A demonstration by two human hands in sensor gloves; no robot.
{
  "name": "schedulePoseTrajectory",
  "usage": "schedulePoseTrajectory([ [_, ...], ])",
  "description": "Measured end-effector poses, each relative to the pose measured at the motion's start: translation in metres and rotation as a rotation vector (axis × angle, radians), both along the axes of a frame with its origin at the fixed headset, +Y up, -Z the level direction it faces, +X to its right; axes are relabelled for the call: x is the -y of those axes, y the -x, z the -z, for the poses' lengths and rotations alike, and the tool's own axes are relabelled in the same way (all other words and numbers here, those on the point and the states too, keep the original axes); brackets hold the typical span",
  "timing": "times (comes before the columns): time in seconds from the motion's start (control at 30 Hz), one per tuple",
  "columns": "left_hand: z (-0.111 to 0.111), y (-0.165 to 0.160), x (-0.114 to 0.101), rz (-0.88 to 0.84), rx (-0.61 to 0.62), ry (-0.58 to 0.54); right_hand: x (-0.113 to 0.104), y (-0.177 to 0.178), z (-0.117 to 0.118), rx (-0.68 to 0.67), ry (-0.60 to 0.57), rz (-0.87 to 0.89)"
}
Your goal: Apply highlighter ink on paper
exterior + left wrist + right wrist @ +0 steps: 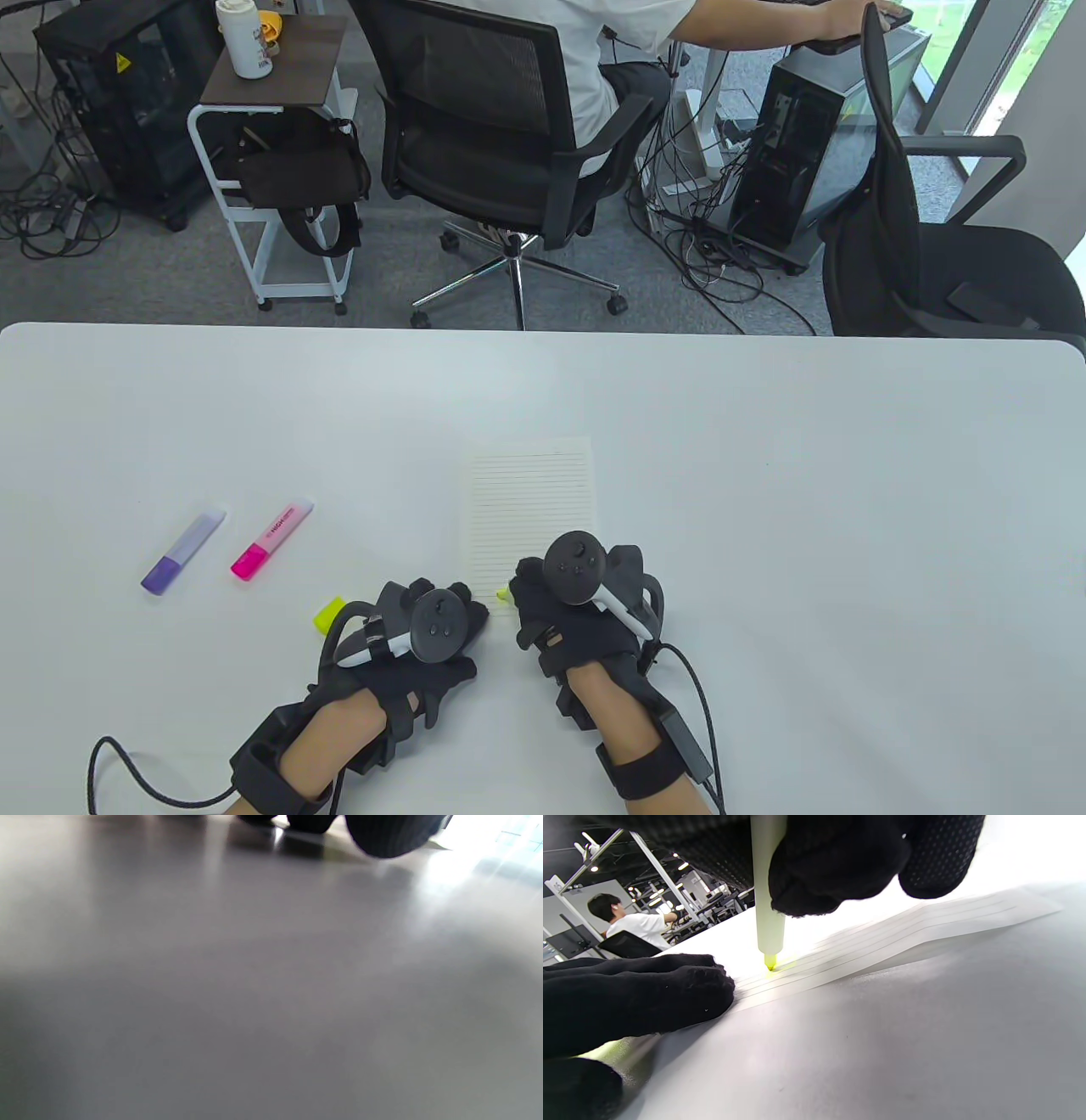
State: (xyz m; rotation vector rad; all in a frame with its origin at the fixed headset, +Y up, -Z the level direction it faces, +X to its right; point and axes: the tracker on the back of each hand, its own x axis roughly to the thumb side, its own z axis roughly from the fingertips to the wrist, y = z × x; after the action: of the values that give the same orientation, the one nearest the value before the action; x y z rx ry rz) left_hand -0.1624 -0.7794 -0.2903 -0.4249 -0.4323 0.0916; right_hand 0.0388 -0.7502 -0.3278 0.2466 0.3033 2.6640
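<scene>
Low in the frame, our right hand (585, 611) pinches one yellow highlighter (769, 916) upright, tip touching the near-left corner of the single lined paper (533, 509), which runs lengthwise up-frame. Our left hand (407, 645) rests flat-fingered beside it. One yellow cap (329, 613), then two capped highlighters, pink (271, 539) and purple (182, 552), lie leftward.

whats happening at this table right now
A person in sensor gloves is marking a lined sheet of paper. The right hand grips a yellow highlighter upright, tip touching the sheet's near left corner. The left hand rests flat beside that corner. A yellow cap lies left of it; a purple highlighter and a pink highlighter lie capped further left.
</scene>
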Motion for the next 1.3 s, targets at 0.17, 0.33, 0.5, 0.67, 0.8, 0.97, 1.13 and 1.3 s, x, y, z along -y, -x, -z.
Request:
schedulePoseTrajectory([
  [0.17, 0.0001, 0.0000, 0.0001, -0.001, 0.000, 0.002, -0.0020, -0.0005, -0.0001, -0.006, 0.027, -0.006],
  [0.33, 0.0003, 0.0000, 0.0003, -0.001, 0.000, 0.001, 0.0006, 0.0004, 0.0002, 0.003, 0.003, -0.002],
  [0.5, 0.0005, 0.0000, 0.0004, -0.002, 0.000, 0.002, -0.0015, 0.0003, -0.0010, -0.003, 0.005, -0.007],
  [0.67, 0.0006, 0.0000, 0.0006, -0.001, 0.000, 0.002, -0.0023, -0.0015, -0.0002, 0.027, -0.003, -0.029],
  [0.8, 0.0008, 0.0000, 0.0007, -0.002, 0.000, 0.002, -0.0028, -0.0027, -0.0004, 0.030, -0.024, -0.042],
  [0.97, 0.0009, 0.0000, 0.0009, -0.001, 0.000, 0.002, -0.0036, -0.0020, -0.0003, 0.042, -0.020, -0.060],
  [1.13, 0.0009, 0.0000, 0.0009, -0.001, 0.000, 0.002, -0.0016, -0.0009, -0.0004, 0.019, -0.014, -0.046],
  [1.3, 0.0009, 0.0001, 0.0010, -0.001, 0.000, 0.002, -0.0048, -0.0008, -0.0006, 0.051, -0.022, -0.075],
])
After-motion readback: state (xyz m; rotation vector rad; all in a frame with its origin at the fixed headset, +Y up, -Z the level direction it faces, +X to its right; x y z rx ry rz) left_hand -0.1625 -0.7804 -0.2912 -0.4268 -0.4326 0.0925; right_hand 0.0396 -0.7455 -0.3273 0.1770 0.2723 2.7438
